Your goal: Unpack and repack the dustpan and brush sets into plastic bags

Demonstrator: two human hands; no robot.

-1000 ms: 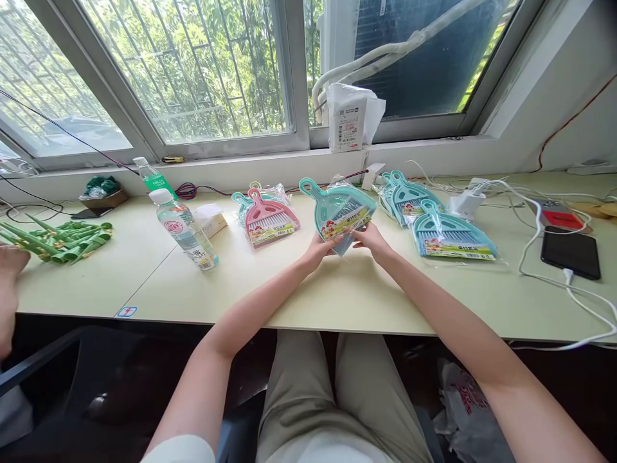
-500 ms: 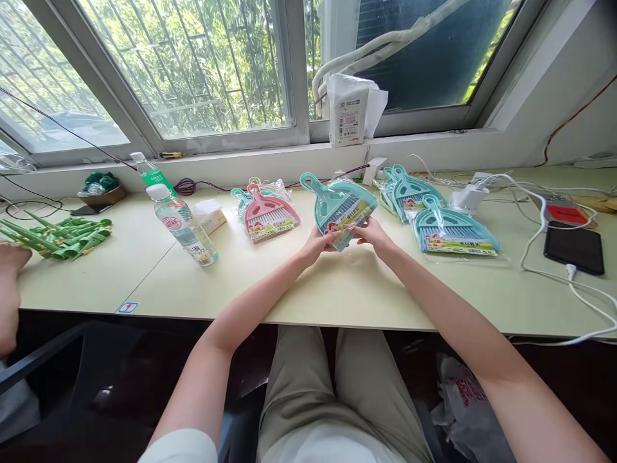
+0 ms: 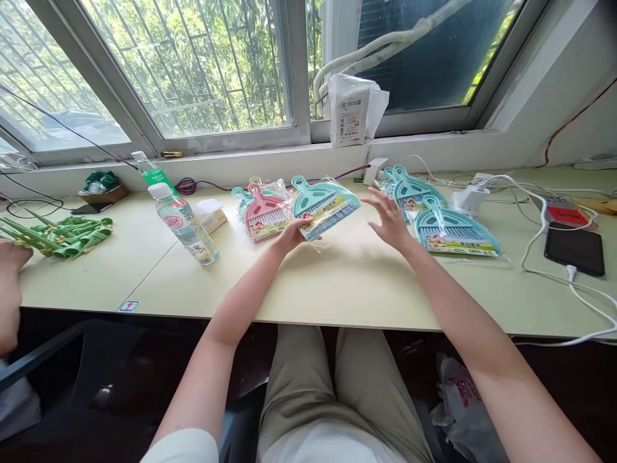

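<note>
My left hand [image 3: 293,235] grips the lower left edge of a teal dustpan and brush set [image 3: 325,204] in clear wrapping, tilted above the table. My right hand [image 3: 389,218] holds nothing, its fingers spread, between that set and the teal sets on the right. A pink wrapped set [image 3: 266,212] lies to the left, partly behind the held one, with a teal one under it. On the right are a front teal set [image 3: 456,230] and more teal sets [image 3: 409,188] behind it.
Two bottles, the nearer one clear [image 3: 186,225], and a tissue pack [image 3: 209,215] stand left. Green woven stalks [image 3: 62,235] lie farther left, near another person's hand [image 3: 14,256]. A black phone [image 3: 573,248], white cables and a charger [image 3: 467,197] are right.
The held teal set has moved left, partly over the pink one, with my left hand. My right hand has let go of it, moved right and spread its fingers.
</note>
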